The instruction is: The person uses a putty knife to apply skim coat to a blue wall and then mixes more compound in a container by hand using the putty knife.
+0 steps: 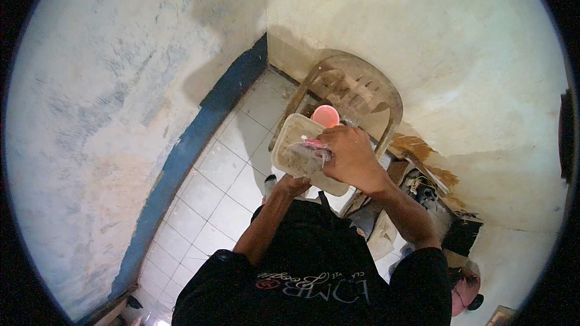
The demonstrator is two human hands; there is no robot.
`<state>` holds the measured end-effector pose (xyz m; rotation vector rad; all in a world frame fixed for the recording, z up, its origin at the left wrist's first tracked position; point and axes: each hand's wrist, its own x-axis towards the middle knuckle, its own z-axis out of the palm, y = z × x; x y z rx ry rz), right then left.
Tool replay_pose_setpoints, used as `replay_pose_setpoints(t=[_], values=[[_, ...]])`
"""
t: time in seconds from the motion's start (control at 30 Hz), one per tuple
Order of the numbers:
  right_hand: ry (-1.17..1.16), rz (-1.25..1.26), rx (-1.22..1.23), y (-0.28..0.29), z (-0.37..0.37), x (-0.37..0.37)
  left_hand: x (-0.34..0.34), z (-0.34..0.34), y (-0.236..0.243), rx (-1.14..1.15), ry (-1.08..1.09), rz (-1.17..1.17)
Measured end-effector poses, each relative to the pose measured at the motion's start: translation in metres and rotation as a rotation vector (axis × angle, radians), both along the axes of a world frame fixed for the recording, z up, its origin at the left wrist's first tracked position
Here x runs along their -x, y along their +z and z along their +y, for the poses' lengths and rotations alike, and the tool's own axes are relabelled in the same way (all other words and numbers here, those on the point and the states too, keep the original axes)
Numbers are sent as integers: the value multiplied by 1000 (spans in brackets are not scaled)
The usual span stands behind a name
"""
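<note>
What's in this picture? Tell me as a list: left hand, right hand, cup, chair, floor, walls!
Left hand: holding the near side of a pale tub
Right hand: over the tub, gripping a small pink-and-clear thing, too unclear to name
Cup: pink, showing just past the tub
Chair: stained, with a rounded back
Floor: whitish tiles
Walls: patchy, blue band low on the left one

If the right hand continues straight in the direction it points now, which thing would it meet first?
Probably the pale rectangular tray: the right hand, gripping a pink-and-clear item, points toward it. The gap between them is hard to judge from this view.
</note>
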<state>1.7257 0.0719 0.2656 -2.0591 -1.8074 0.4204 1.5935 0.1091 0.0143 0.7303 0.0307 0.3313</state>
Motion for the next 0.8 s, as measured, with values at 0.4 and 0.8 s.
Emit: replay_pose_setpoints(t=[0.4,0.8], values=[[-165,75,51,15,4,-8,-2,0,11,199,148,-42],[-66,35,-108,35,-1,6,0,8,10,245,99,-69]])
